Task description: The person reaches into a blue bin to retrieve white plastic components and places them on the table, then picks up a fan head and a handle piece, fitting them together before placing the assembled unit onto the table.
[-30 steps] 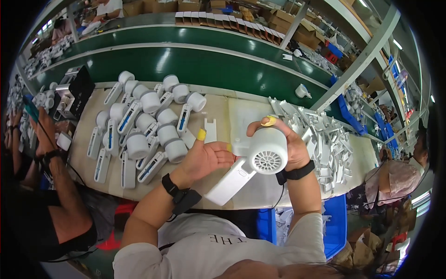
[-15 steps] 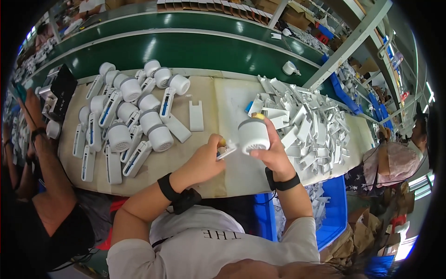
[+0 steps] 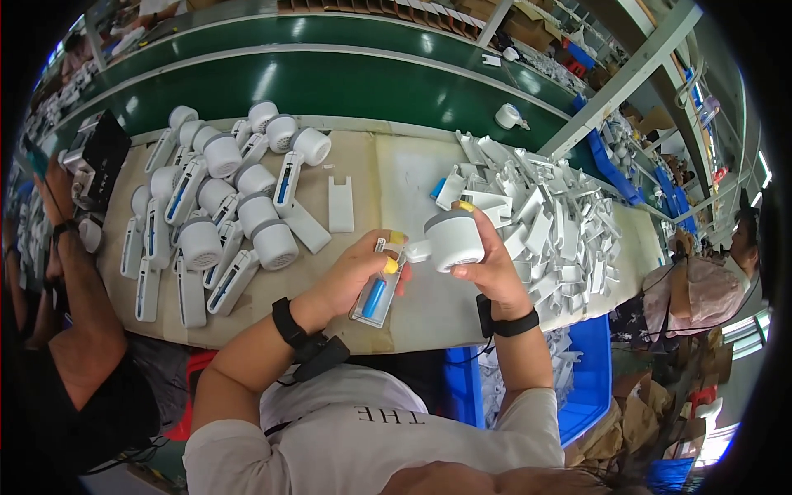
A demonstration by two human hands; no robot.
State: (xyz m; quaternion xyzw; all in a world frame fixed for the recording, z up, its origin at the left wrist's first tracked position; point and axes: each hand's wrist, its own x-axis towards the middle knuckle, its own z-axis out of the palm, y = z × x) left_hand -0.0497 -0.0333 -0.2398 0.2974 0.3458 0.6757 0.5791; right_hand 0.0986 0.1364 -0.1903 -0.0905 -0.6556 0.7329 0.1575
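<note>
My left hand (image 3: 368, 262) is closed on the narrow handle (image 3: 374, 312) of a white device; a blue cylindrical battery lies in the handle's open side. A short white neck joins it to the drum-shaped white head (image 3: 455, 244), which has a grey rim and a grille. My right hand (image 3: 492, 276) grips this head between thumb and fingers. Yellow covers sit on some fingertips of both hands. Left of my hands lies a group of similar white devices (image 3: 200, 242) with round heads. A loose white handle shell (image 3: 341, 205) is near them.
A big heap of white handle shells (image 3: 569, 223) covers the table's right part. Below it stands a blue bin (image 3: 587, 371) of plastic parts. A green conveyor (image 3: 346, 91) runs behind the table. A black box (image 3: 103, 161) is at left, beside a co-worker's arm (image 3: 78, 289).
My left hand has turned the handle, so its open side and blue battery now show. The round head stays in my right hand. The view has shifted slightly.
</note>
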